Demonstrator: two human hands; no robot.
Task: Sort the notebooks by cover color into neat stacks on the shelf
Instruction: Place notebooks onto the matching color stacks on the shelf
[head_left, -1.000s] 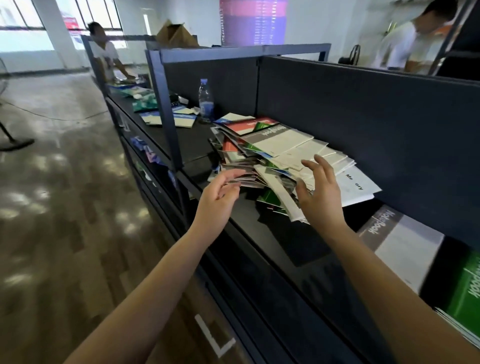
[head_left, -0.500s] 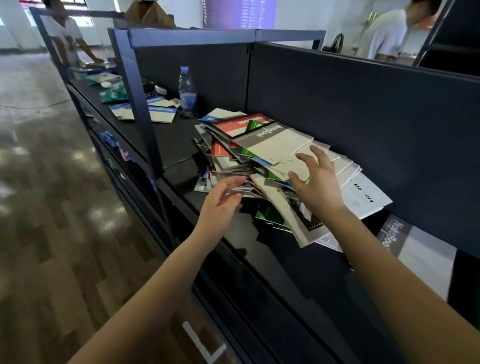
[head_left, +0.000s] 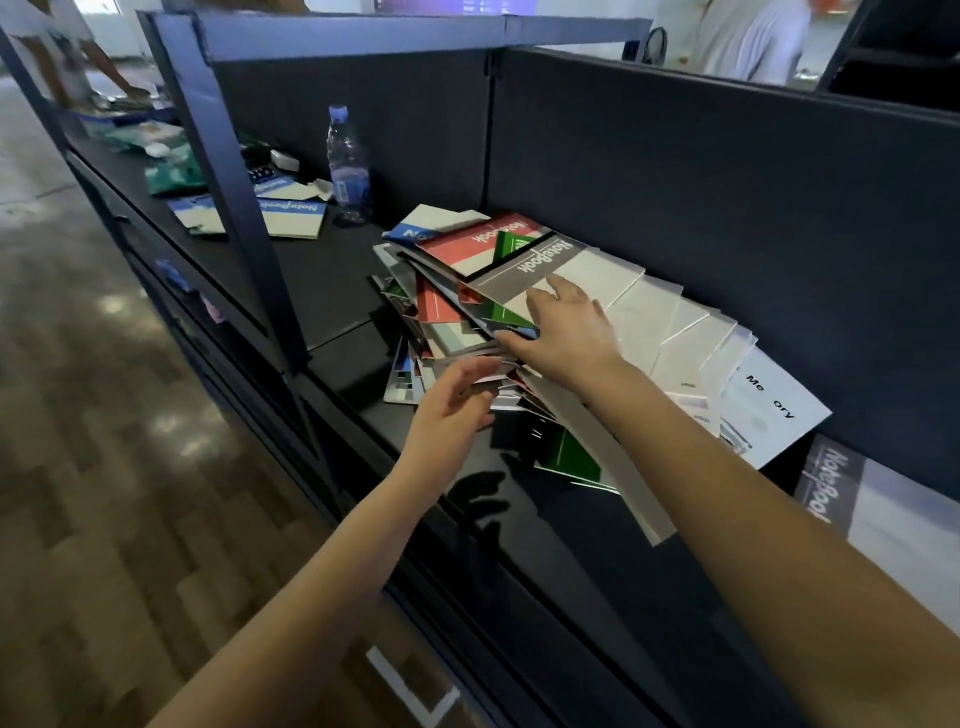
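Your right hand (head_left: 566, 332) has slid onto the grey notebook (head_left: 597, 273), fingers spread flat | your left hand (head_left: 452, 405) pinches the near edge of the notebook pile (head_left: 441, 312), fingers curled | that pile lies near the water bottle (head_left: 347, 161)

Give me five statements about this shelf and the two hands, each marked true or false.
1. The water bottle stands upright on the shelf. True.
2. The pile holds one cover colour only. False: red, green, grey and blue covers lie mixed and fanned.
3. The right hand reaches over the pile's top grey notebook, fingers straight. True.
4. The left hand holds the bottle. False: it is at the pile's front edge.
5. A second grey notebook lies right of the pile. True.
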